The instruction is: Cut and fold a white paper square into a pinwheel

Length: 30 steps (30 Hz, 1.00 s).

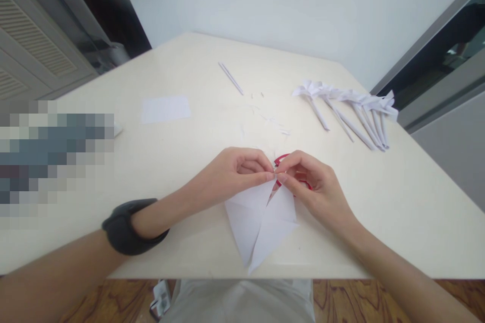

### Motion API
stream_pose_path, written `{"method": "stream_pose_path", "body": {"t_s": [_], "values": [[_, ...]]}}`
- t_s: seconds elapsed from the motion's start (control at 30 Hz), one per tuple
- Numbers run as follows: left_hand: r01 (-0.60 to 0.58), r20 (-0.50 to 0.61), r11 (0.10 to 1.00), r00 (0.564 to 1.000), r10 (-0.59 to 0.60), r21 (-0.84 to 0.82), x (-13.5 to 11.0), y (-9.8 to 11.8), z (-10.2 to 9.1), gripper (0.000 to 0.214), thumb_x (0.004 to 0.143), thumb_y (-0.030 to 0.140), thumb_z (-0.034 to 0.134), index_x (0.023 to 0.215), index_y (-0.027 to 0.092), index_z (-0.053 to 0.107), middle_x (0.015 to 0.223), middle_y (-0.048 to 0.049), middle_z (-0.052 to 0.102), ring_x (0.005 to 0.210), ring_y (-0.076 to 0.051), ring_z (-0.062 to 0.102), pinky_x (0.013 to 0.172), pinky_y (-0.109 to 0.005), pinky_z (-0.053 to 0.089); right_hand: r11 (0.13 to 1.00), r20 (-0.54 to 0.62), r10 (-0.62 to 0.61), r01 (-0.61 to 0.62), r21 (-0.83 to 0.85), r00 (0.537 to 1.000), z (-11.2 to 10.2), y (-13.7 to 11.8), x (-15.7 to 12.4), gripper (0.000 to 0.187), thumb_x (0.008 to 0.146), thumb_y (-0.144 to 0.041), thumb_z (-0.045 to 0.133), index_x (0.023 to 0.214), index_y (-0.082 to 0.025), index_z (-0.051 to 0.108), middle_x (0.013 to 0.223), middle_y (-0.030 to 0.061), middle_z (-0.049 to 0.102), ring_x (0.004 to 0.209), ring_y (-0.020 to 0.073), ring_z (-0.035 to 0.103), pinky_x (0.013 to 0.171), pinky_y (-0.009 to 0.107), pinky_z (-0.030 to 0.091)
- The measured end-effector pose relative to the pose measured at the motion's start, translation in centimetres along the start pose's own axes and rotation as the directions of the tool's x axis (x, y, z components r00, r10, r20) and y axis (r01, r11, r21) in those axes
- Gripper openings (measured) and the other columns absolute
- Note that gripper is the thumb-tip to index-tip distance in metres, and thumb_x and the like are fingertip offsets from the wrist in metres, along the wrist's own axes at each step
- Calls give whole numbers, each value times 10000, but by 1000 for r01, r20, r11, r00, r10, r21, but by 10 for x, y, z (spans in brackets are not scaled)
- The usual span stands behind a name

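Note:
A folded sheet of white paper lies near the table's front edge, its point facing me. A slit runs down from its top, between my hands. My left hand pinches the paper's upper edge between thumb and fingertips, and a black band sits on that wrist. Right beside it, my right hand pinches the same top part, the fingertips of both hands almost touching. Red-handled scissors lie behind and under the right hand, mostly hidden by it.
Several white paper pinwheels on rolled sticks lie at the back right. Two thin paper sticks rest further back. Small paper scraps are strewn mid-table. A white paper rectangle lies left, near a blurred-out patch. A wall stands behind the table.

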<state>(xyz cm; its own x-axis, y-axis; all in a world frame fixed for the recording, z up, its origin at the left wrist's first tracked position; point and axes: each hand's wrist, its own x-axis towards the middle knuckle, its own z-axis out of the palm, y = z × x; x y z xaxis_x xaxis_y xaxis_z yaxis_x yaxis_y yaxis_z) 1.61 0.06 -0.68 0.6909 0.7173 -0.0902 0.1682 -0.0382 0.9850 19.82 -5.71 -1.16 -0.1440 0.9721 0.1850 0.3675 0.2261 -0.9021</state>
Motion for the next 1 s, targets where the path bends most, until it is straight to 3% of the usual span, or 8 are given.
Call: {"method": "stream_pose_path", "body": {"t_s": [0.3,0.67,1.0], "values": [[2,5,1000,1000,-2,9,1,0,0,196,799,372,594,833,182,626,810,-27,703,782,-167,657,675,-250,492,998,-21,-23,21,-67,1000,1,-1,-1,47,856,-244,556,849,-202,576,881,24,619,677,123,550,591,267,429],[31,12,999,999,-31,-7,1,-1,1,194,804,366,584,833,180,630,821,-31,708,769,-164,655,643,-243,491,902,-42,-245,212,-376,969,3,-3,-3,74,845,-146,530,842,-210,566,863,22,618,605,112,513,540,259,404],[36,18,999,999,-35,-31,1,-1,0,164,808,343,594,827,183,626,791,-16,705,754,-144,646,636,-221,475,872,-22,-291,255,-418,957,4,-3,-3,105,846,-109,522,861,-207,555,867,21,605,676,120,535,581,256,417]]}}
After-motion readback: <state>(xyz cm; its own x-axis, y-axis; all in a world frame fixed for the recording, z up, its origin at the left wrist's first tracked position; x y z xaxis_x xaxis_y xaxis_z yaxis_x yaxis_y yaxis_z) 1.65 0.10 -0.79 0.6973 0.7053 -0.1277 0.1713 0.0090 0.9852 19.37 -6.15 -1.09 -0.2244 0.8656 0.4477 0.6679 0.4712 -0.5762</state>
